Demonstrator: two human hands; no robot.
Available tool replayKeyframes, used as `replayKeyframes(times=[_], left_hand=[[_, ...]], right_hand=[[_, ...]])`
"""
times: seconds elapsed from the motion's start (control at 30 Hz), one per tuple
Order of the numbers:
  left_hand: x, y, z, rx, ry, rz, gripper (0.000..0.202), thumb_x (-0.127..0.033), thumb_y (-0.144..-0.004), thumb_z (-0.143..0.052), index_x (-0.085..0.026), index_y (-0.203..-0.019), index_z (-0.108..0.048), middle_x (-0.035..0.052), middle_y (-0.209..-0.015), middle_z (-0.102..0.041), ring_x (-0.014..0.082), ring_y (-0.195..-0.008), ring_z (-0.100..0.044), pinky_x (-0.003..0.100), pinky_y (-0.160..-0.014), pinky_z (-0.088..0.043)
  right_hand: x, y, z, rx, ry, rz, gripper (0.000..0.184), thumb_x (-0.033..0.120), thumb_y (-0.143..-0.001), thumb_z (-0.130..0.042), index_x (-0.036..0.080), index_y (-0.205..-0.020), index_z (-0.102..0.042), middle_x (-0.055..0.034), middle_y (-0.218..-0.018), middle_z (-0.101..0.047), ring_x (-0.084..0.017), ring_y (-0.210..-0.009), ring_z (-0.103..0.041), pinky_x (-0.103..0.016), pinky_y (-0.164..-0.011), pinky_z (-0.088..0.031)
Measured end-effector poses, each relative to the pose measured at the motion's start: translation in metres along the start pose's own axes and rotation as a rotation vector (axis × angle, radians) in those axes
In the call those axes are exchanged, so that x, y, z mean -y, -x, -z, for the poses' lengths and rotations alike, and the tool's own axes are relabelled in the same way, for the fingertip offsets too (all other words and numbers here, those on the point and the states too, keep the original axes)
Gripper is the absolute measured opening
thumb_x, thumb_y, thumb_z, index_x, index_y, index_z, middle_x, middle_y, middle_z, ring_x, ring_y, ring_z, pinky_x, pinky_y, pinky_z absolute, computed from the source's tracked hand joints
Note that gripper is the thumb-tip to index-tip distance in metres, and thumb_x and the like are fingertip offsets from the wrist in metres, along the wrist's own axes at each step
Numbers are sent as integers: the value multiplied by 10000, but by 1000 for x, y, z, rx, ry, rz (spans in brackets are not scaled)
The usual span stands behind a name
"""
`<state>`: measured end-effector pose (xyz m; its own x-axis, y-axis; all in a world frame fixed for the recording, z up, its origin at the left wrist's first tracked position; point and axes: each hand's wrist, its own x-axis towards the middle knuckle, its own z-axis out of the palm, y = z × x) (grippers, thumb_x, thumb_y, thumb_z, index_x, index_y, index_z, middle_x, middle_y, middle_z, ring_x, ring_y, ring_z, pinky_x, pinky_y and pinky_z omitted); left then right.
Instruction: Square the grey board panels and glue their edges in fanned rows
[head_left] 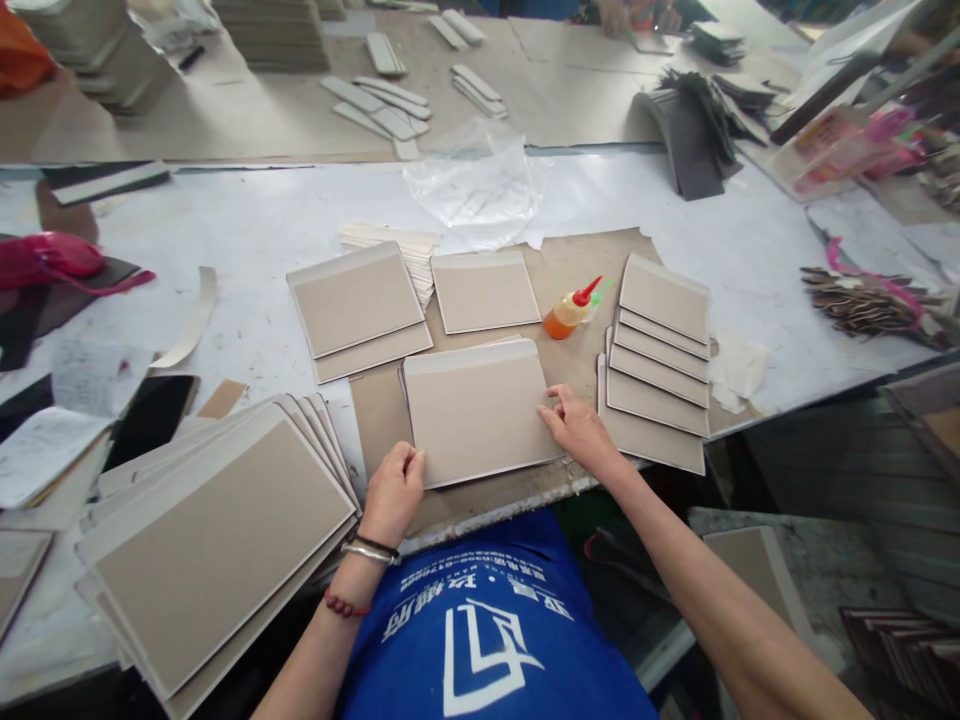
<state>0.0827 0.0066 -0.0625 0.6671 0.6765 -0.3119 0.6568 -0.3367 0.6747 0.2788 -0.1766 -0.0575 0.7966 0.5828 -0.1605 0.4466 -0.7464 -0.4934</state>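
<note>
A flat beige panel (480,415) with a paler strip along its far edge lies in front of me; another layer shows at its left edge. My left hand (396,488) is closed at the panel's near left corner, thumb against the edge. At the right edge, my right hand (579,428) has its fingers curled, with the fingertips on the panel. Beyond it sit a smaller beige panel (486,292) and, to the left, two overlapping panels (356,300). A squeeze bottle (566,314) with orange liquid and a red nozzle stands right of them.
Overlapping panels (656,370) form a row on the right. A fanned stack of larger panels (217,545) fills the near left. Behind lie a clear plastic bag (476,185), pale strips (382,105) and dark pieces (690,130). A phone (150,420) rests at left.
</note>
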Motion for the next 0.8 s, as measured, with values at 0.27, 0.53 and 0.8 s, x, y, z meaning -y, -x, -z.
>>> replayKeyframes(times=[0.27, 0.53, 0.8], left_hand=[[-3, -3, 1, 18, -30, -4, 171, -311, -763, -387, -218, -618, -390, -25, -576, -432, 154, -597, -443, 272, -605, -324], [-5, -3, 2, 37, -40, -12, 165, -251, -774, -390, -216, -614, -362, -29, -585, -429, 146, -597, -437, 259, -598, -317], [-3, -3, 3, 48, -44, -21, 166, -241, -794, -382, -214, -631, -368, -35, -591, -429, 139, -587, -429, 251, -595, -318]], right_hand=[[5, 2, -2, 4, 99, -17, 231, 262, -842, -464, 173, -1056, -459, -39, -753, -599, -201, -699, -559, -277, -613, -347], [1, 1, -4, -14, 55, -7, 227, 292, -823, -466, 188, -1025, -467, -13, -701, -569, -185, -628, -542, -274, -592, -345], [-3, 0, -6, -13, 31, 1, 241, 314, -821, -456, 185, -1023, -468, 4, -653, -531, -190, -624, -532, -276, -587, -335]])
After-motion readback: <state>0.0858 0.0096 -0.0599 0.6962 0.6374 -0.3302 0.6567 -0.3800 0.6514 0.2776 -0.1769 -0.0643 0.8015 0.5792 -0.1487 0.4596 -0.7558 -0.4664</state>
